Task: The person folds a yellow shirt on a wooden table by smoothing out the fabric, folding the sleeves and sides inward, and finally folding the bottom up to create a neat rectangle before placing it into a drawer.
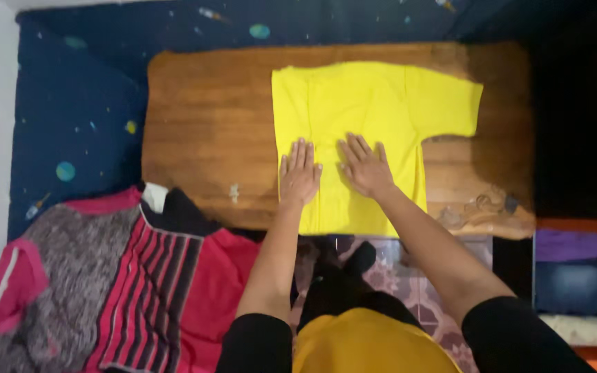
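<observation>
1. The yellow shirt point(374, 117) lies flat on the wooden board point(209, 117), w/ its left side already folded in and one short sleeve sticking out to the right.
2. The left hand point(299, 173) is flat, fingers together and spread out straight, palm down on the shirt's left edge. It grips nothing.
3. The right hand point(365, 166) is flat too, fingers a bit apart, pressing the middle of the shirt just beside the other hand. Nothing is pinched.
4. Risk: both hands press near the middle & bottom, so the top of the shirt is free. If the hands slide, the cloth could bunch up and make new wrinkles.
5. Risk: the shirt's bottom edge sits right at the near edge of the board. A pull toward the person could drag it off, prob. onto the patterned floor point(409, 283).
6. Risk: the folded left side is only held by the left hand. Lift that hand fast and the fold may flop open.
7. Risk: the red striped clothes point(146, 276) lie near the board's left corner, so a wide arm swing could snag them.
</observation>
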